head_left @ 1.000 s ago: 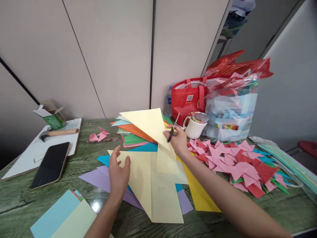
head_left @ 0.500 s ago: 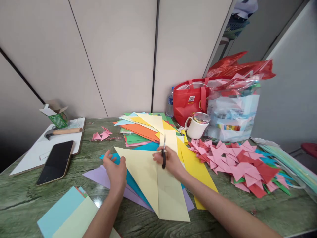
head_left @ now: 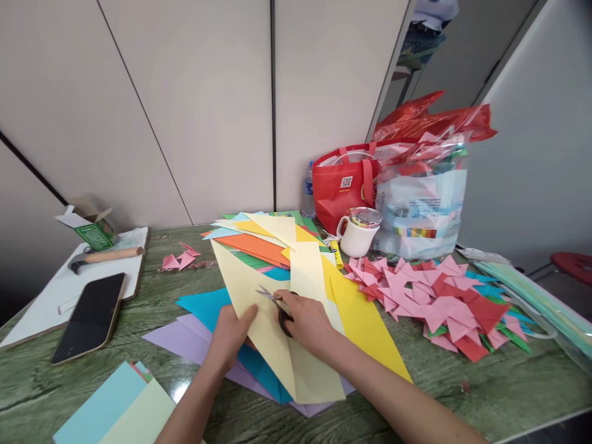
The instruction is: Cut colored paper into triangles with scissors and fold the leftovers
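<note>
Green, wood-grained counter (head_left: 152, 308) fills the lower part of my feed. At its back right I make out a bulging clear bag (head_left: 416, 203), just beside a smaller red bag (head_left: 340, 191). Mid-counter is the creased cream sheet (head_left: 245, 277), lying over a blue sheet (head_left: 203, 305) and a purple sheet (head_left: 176, 338), with a yellow sheet (head_left: 365, 314) to its right. Pink folded pieces (head_left: 411, 290) are heaped farther right; a black phone (head_left: 90, 320) lies well left. My left hand (head_left: 229, 336) pinches the cream sheet's left edge, thumb on top. My right hand (head_left: 308, 320) has its fingers wrapped round the scissors (head_left: 267, 294), blades slightly apart above the cream sheet; whether they touch it, I can't tell.
</note>
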Motion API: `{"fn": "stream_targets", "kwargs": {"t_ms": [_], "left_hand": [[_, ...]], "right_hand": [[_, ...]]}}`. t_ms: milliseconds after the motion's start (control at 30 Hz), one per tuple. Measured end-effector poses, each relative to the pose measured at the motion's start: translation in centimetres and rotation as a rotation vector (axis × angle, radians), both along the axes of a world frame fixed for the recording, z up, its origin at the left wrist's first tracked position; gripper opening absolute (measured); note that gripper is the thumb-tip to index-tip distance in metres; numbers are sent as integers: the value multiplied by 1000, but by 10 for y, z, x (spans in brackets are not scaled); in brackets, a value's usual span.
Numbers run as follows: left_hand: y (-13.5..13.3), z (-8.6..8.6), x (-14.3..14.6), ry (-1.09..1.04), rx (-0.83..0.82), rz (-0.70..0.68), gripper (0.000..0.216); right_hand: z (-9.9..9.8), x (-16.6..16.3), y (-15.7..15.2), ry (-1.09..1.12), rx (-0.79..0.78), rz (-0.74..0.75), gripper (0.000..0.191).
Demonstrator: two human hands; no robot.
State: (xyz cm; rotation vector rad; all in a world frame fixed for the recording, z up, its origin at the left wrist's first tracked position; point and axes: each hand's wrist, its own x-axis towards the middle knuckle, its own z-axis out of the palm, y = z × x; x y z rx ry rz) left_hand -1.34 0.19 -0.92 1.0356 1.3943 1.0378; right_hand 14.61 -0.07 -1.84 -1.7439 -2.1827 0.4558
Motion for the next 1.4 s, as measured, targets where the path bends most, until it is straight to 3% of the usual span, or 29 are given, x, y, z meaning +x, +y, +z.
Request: {"fn": "stream_targets", "kwargs": {"t_ms": [167,233,333,433,533,600,700,867,933,1033,1200,1300,1400], "left_hand": [[9,1,-12,12,63,134,13],[10,0,-14,-44,108,190,21],[9,0,-14,-171,207,252,33],[8,1,-12,-260,297,318,41],[8,3,-10,-307,375,419,45],[8,3,-10,-326,387,452,48],[7,2,-10,-320,336,366,50],[0,4,-3,-229,135,-217,40],[-2,4,1,-202,68,-320,33],[0,2,4,-206,46,-270,31],[5,0,1,-284,97,-35,30],[5,-1,1,-330,57,-65,33],[3,-1,2,-311,-9,-135,35]], "right_hand": [[19,10,3,-132,-38,-202,29],[20,20,2,-90,-21,-265,22],[11,34,2,254,65,-332,19],[-1,43,6,692,89,-329,32],[-6,43,9,1134,-142,-204,39],[-5,40,9,1290,-275,-147,42],[-2,33,6,1330,-179,-209,41],[-7,31,9,1323,111,-378,37],[-11,33,10,1301,123,-381,37],[-14,34,11,1261,125,-363,36],[-14,28,5,1288,27,-305,40],[-15,25,2,1281,-22,-313,41],[-15,26,1,1257,46,-354,40]]}}
